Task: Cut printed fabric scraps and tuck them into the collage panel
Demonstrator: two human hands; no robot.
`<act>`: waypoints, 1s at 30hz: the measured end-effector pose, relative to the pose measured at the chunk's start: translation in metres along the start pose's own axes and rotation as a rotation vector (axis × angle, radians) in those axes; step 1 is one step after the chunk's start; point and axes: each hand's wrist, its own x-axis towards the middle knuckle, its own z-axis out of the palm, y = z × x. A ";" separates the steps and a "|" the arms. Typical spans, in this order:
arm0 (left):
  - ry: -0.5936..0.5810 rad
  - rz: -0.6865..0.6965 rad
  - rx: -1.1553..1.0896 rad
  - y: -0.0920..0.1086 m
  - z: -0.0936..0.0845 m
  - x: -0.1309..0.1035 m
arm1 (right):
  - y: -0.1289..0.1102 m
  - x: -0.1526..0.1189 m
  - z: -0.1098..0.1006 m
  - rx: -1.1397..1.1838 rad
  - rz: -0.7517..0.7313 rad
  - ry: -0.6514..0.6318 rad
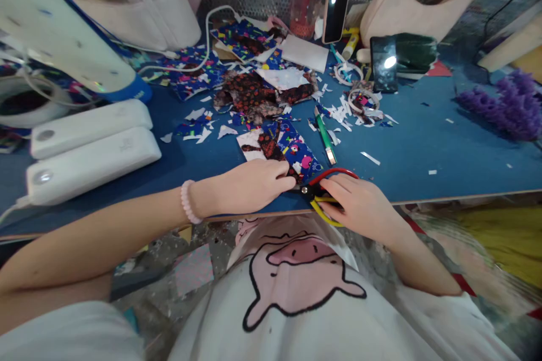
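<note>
My right hand (pixel 353 200) grips scissors (pixel 334 170) with one red and one yellow handle at the table's front edge. Their blades point left, and their tips are hidden at the fingers of my left hand (pixel 265 183). That hand is closed in a pinch on a dark, red-patterned piece of fabric (pixel 271 145); its lower end is partly covered by the fingers. Just beyond lies a blue sheet with cartoon prints (pixel 298 152). A green craft knife (pixel 325 135) rests on the table to the right of the sheet.
Dark patterned scraps (pixel 249 93) and white paper bits (pixel 341 113) litter the blue table (pixel 419 146). Two white devices (pixel 93 161) lie at left. At the back stand a phone (pixel 337 3) and a cup (pixel 305 5); purple fluffy stems (pixel 503 102) lie right.
</note>
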 end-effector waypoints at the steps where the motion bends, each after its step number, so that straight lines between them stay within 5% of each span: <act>1: -0.018 -0.016 -0.012 0.000 0.000 0.000 | 0.000 0.000 0.000 0.002 -0.001 -0.004; 13: -0.140 -0.215 -0.224 0.005 -0.005 0.003 | -0.002 0.005 0.002 0.038 0.013 -0.025; 30: -0.162 -0.258 -0.305 0.005 -0.007 0.004 | 0.000 0.005 0.000 0.062 -0.007 -0.110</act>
